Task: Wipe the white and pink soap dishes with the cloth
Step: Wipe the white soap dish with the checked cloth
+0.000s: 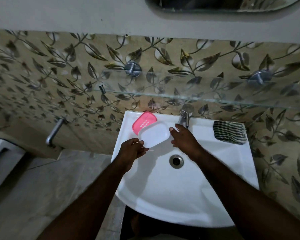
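fingers of the left hand (132,150) pinch the white soap dish (154,135), partly over the pink soap dish (143,120) on the sink (203,126), far left. right hand (184,138): fingers apart, empty. wiping not begun; next it likely needs the cloth (229,135), far right.

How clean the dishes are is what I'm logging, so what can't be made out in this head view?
Head view only.
The pink soap dish: near right part hidden under the white soap dish.
The white soap dish: near left end covered by the left hand; any grime lost in dim blur.
The right hand: contact with the tap unclear.
The mirror: cut off by the top edge.
The cloth: folded, underside hidden.
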`<state>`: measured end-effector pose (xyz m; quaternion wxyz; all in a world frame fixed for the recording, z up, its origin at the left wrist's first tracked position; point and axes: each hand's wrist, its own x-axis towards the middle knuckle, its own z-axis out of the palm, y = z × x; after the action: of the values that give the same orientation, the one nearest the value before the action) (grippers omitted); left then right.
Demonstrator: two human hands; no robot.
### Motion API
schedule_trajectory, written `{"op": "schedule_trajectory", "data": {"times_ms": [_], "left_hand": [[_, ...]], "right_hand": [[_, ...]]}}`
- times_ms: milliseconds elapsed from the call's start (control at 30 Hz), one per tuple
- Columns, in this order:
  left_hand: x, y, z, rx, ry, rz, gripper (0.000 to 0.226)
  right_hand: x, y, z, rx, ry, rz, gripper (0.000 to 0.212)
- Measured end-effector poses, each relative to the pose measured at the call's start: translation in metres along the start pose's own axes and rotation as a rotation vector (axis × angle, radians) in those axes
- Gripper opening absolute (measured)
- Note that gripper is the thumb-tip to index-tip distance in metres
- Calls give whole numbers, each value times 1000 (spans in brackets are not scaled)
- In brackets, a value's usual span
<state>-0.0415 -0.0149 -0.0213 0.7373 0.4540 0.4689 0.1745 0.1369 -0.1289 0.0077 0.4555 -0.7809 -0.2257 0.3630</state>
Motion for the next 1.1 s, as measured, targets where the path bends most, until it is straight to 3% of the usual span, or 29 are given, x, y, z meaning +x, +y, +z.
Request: {"op": "schedule_trajectory", "data": {"times_ms": [67,167,333,400,467,567,900,1033,1100], "left_hand": [[-7,1,-6,34,-40,30,18],[-13,3,-8,101,-20,83,26],[-24,11,-3,313,-69,196,24],[-25,16,2,449,-90,197,32],[-25,22,7,540,-70,167,24],[-24,29,10,473,-36,90,22],[-28,41,17,283,-33,17,75],[-31,46,17,240,-50,41,72],[-32,47,19,198,-47,54,60]], "right_hand": [[-3,-5,1,96,-56,15,41],[-6,-10,0,110,-128,1,44],[-11,-9,1,147,15,-12,36],[-13,-6,1,136,38,-11,35],[-17,-7,0,152,51,-22,33],[-23,-9,-5,206,39,-68,31],[-33,-5,-6,334,-64,-180,49],[-35,-8,-4,310,-37,-238,47],[-37,-11,-1,260,11,-293,46]]}}
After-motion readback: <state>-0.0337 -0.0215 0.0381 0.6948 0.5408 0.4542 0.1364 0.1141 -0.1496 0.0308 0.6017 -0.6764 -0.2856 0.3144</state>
